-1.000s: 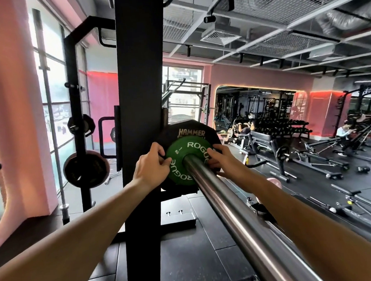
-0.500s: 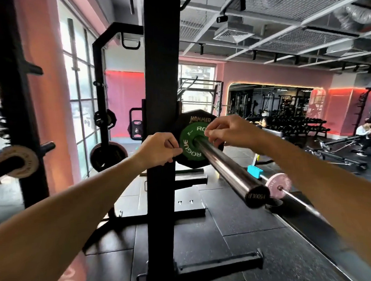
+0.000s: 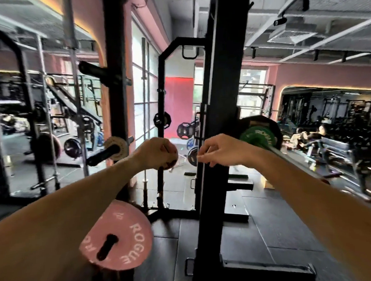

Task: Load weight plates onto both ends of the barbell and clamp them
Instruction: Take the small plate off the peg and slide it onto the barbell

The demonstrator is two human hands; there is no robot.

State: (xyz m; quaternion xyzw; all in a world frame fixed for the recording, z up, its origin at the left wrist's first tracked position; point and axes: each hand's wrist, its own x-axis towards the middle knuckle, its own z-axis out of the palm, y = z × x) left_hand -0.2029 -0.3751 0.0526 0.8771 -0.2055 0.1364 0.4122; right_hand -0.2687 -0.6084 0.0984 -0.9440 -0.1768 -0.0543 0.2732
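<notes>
Right of the black steel rack post, I see the round green plate on the smooth steel barbell. My left hand is fisted, empty; my right hand hangs loosely curled, gripping nothing. Left of the post sits a matte pink disc.

Single head-worn wide-angle view, facing forward and slightly down; black steel rack upright close ahead, forearms in the foreground, gym floor beyond.

Green plate, pink white-lettered plate, black rack upright.
</notes>
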